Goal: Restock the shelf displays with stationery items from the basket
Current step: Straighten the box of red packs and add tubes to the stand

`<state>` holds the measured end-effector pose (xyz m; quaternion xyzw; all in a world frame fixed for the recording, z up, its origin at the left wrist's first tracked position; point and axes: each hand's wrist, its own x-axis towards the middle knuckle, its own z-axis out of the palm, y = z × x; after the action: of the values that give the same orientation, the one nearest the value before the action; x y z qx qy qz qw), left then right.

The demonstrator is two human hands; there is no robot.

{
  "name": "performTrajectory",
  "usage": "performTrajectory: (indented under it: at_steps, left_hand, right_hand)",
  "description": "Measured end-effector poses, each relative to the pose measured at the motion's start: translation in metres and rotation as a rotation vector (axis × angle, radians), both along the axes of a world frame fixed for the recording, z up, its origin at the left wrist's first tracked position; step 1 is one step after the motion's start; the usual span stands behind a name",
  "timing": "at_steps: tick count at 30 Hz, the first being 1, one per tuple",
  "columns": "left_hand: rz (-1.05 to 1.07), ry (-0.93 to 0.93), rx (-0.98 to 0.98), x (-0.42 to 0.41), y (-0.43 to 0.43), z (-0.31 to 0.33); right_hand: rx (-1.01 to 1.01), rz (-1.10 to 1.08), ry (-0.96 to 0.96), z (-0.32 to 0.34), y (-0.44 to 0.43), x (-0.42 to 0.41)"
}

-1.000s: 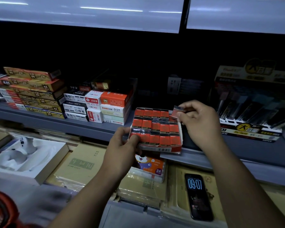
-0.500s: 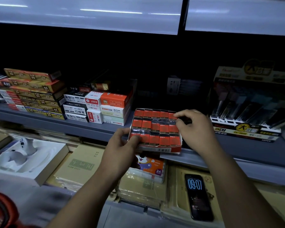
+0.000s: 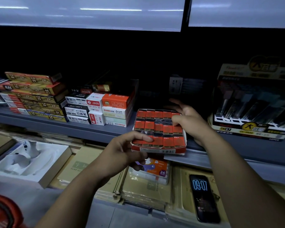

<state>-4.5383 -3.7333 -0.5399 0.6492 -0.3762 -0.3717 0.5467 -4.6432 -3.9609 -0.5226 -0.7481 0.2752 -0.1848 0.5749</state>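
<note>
The tray (image 3: 158, 129) sat at the shelf (image 3: 89, 129) lip, its rows running 9 to 3 o'clock. The left hand (image 3: 122, 150) pinched its 7 o'clock corner, thumb on top. The right hand (image 3: 192, 124), fingers spread, touched its 2 o'clock corner. A push toward 12 seemed due, with both hands equally near.

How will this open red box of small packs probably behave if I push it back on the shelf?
The red box is thin open card, so it probably flexes where the left hand pinches its corner. Its front seems to pass the shelf edge, so it may tip if released.
</note>
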Motion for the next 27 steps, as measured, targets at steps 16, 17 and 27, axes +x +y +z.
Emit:
performTrajectory:
  at_steps: [16,17,27]
  left_hand:
    - [-0.053,-0.015,-0.037,0.006,-0.009,-0.010]
    - [-0.054,-0.011,-0.039,0.006,-0.009,-0.010]
    - [-0.068,-0.051,-0.042,0.008,-0.009,-0.016]
  right_hand:
    - [0.048,0.006,-0.043,-0.005,-0.002,0.002]
    - [0.050,0.006,-0.044,-0.005,-0.002,0.002]
    - [0.105,-0.041,-0.094,-0.007,-0.003,0.002]
